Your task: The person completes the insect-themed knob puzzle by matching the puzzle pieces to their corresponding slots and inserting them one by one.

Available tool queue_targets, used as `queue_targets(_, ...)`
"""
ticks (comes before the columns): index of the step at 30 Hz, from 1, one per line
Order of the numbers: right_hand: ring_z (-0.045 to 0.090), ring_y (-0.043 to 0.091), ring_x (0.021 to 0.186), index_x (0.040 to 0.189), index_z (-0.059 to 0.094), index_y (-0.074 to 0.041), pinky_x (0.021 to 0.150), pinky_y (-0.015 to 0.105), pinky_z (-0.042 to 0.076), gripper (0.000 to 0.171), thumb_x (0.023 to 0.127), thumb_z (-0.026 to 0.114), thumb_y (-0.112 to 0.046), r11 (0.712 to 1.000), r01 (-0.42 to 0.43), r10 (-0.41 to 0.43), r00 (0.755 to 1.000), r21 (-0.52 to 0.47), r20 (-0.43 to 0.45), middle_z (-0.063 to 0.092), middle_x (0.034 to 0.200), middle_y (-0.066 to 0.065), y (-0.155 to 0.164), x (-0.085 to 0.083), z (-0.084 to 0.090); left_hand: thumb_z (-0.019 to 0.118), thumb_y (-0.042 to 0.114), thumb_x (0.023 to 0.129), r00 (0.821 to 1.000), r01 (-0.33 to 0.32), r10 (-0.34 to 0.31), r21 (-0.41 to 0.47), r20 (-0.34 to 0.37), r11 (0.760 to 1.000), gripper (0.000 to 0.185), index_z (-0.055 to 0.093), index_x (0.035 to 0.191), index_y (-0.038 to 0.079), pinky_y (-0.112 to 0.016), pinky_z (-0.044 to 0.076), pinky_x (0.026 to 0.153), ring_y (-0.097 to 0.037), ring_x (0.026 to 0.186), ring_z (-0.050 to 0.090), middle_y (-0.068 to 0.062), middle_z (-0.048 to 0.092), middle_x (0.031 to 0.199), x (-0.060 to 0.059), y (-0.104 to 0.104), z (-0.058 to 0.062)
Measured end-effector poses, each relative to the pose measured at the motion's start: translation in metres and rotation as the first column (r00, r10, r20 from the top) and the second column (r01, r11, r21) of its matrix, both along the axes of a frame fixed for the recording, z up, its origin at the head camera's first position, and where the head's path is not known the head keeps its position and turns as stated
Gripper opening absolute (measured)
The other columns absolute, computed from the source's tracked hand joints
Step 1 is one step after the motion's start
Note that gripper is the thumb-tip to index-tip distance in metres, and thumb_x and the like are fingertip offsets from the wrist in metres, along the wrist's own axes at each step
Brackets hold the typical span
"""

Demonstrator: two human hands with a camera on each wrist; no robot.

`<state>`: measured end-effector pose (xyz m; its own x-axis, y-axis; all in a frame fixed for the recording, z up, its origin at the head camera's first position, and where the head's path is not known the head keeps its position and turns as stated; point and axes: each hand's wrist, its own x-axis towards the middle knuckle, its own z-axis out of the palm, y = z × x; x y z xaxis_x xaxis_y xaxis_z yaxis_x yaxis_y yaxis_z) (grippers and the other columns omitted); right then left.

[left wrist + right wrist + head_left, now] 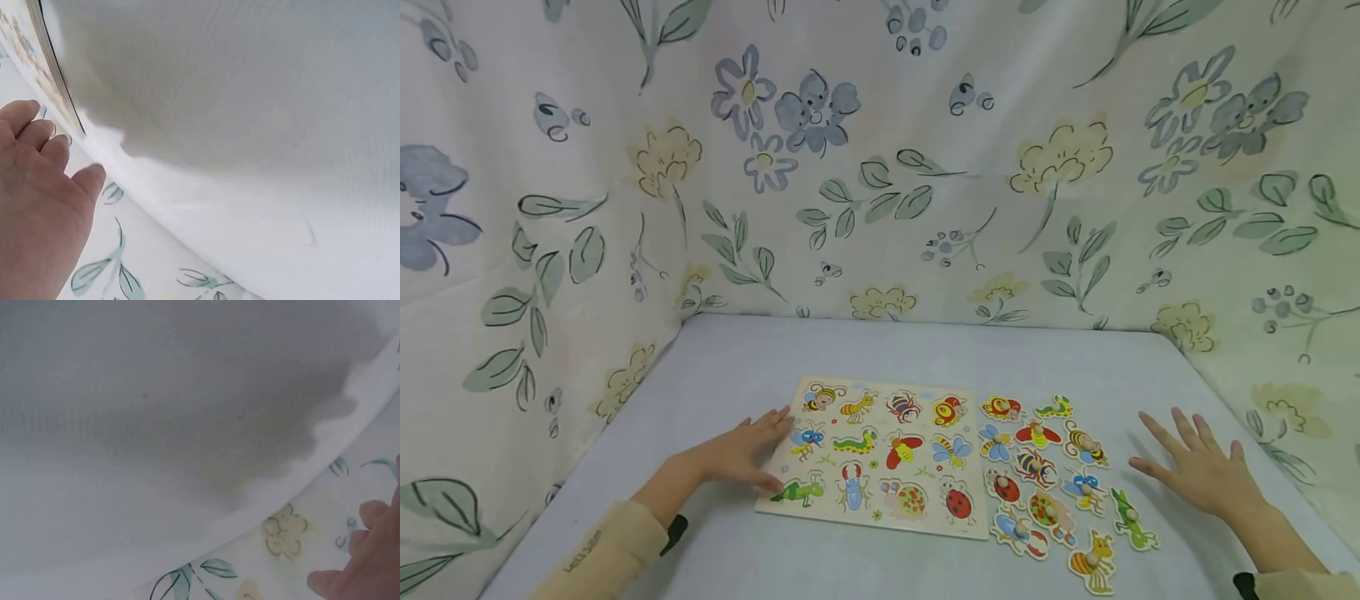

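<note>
My left hand [741,454] rests flat on the puzzle board [880,454], grip apart. My right hand [1198,467] lies spread beside the loose pieces [1052,492], holding nothing. A careless sweep could scatter them off the surface [737,367].

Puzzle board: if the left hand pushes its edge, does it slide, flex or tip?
The puzzle board looks flat and rigid, probably thin wood, so it likely slides without flexing. It lies flat on the table, so tipping seems unlikely. The left hand rests at its edge; the smooth cover may let it skid.
</note>
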<state>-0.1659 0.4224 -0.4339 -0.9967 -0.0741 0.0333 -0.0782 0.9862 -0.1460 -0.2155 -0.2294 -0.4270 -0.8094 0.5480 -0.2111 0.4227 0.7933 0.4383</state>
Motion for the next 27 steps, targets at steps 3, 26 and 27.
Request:
queue_targets(3,-0.001,0.060,0.136,0.157,0.005,-0.020,0.093,0.085,-0.002,0.088,0.093,0.050,-0.060,1.000,-0.002,0.002,1.000,0.001,0.002,0.007,0.152,0.038,-0.001,-0.001,0.001,0.079,0.056,0.070,0.999,0.011,-0.011,0.017,0.040,1.000,0.117,0.021,0.152,-0.004,-0.062,0.009,0.115,-0.042,0.145,0.011,-0.021,0.011,0.160,0.004,0.002,-0.002)
queue_targets(26,0.063,0.036,0.091,0.118,0.063,0.006,0.074,0.049,0.056,0.039,0.082,0.074,-0.005,0.945,-0.152,0.159,0.987,-0.289,0.001,0.067,0.103,0.021,-0.029,-0.024,0.012,0.090,0.047,0.057,0.998,0.007,-0.005,-0.026,0.064,1.000,0.128,0.021,0.151,-0.007,-0.066,0.013,0.112,-0.042,0.145,0.013,-0.024,0.013,0.159,0.012,0.006,-0.001)
queue_targets(27,0.064,0.034,0.090,0.117,0.064,0.006,0.073,0.047,0.057,0.038,0.082,0.074,-0.003,0.942,-0.161,0.170,0.985,-0.295,0.003,0.067,0.103,0.020,-0.031,-0.024,0.012,0.090,0.047,0.057,0.998,0.004,-0.002,-0.030,0.065,1.000,0.128,0.021,0.151,-0.006,-0.066,0.013,0.112,-0.041,0.145,0.013,-0.024,0.013,0.159,0.011,0.006,-0.001)
